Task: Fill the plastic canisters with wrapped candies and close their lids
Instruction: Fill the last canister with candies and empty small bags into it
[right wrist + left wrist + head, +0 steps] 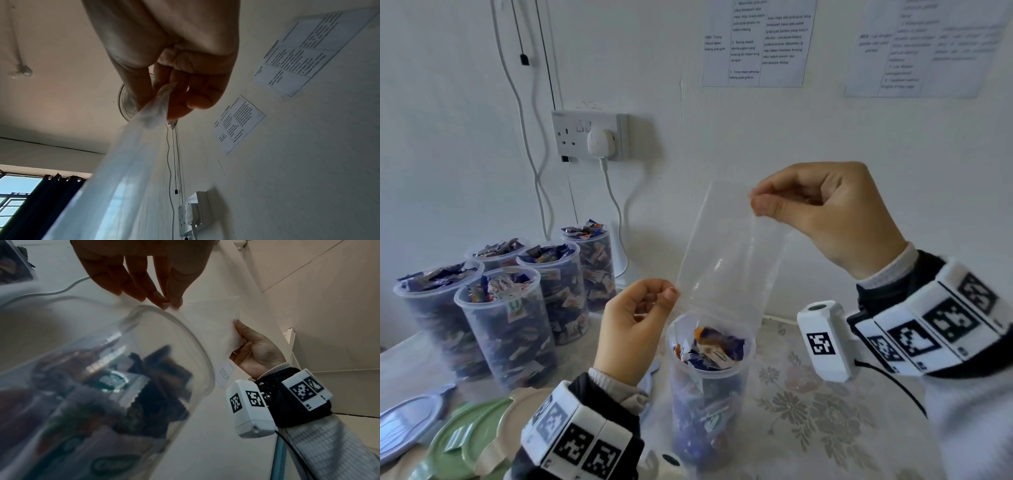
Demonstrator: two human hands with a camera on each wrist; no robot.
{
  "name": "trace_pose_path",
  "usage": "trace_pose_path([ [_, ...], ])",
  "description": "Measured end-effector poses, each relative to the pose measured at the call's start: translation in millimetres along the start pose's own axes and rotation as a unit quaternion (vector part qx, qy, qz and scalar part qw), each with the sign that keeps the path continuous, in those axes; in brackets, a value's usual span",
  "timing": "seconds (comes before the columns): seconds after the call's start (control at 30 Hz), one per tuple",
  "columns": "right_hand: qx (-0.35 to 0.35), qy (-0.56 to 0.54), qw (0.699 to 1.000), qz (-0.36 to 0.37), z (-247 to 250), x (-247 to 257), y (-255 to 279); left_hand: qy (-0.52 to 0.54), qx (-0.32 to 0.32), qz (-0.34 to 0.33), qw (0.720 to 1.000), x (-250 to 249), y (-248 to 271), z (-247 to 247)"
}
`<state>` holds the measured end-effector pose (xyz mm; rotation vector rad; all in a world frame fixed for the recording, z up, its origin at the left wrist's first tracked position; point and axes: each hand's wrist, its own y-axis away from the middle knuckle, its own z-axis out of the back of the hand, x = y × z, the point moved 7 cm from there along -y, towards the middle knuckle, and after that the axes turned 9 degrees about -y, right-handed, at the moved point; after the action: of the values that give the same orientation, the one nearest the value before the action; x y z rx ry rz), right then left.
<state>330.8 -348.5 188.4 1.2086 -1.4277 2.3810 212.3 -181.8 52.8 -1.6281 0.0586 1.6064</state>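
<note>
A clear plastic canister (709, 394) stands open on the table, partly filled with wrapped candies (710, 344). Right above its mouth hangs a clear, empty-looking plastic bag (729, 253). My left hand (671, 294) pinches the bag's lower left corner beside the canister rim. My right hand (756, 202) pinches the bag's top corner, higher up. In the left wrist view the canister (102, 386) fills the left side, and my left hand (170, 305) and right hand (242, 337) both pinch the bag (211, 318). The right wrist view shows my right hand (162, 100) gripping the bag (123, 162).
Several open canisters (517, 308) full of candies stand in a group at the left. Green and beige lids (458, 435) and a bluish lid (407, 421) lie at the front left. A wall socket (590, 135) with a plugged cable is behind. A floral cloth (825, 411) covers the table at right.
</note>
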Motion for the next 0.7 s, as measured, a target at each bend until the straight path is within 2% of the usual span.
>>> trace_pose_path([
  [0.23,0.026,0.023,0.999,-0.021,-3.7,3.8,-2.3,-0.021,-0.013,-0.006,1.000,0.4,-0.9,7.8],
  [0.37,0.046,0.026,0.997,-0.062,1.0,-1.3,0.7,-0.039,-0.023,-0.013,0.999,1.0,-3.1,13.4],
  [0.47,0.030,0.005,0.996,-0.080,5.9,-6.4,3.1,-0.042,-0.028,-0.002,0.999,3.8,-5.5,16.7],
  [0.6,-0.037,-0.025,0.998,-0.048,7.8,-8.4,12.2,0.000,-0.060,0.027,0.998,4.8,-6.7,25.2],
  [0.7,-0.076,-0.020,0.997,0.019,-0.9,-9.9,27.3,0.100,-0.049,0.076,0.991,-1.8,-4.1,24.3],
])
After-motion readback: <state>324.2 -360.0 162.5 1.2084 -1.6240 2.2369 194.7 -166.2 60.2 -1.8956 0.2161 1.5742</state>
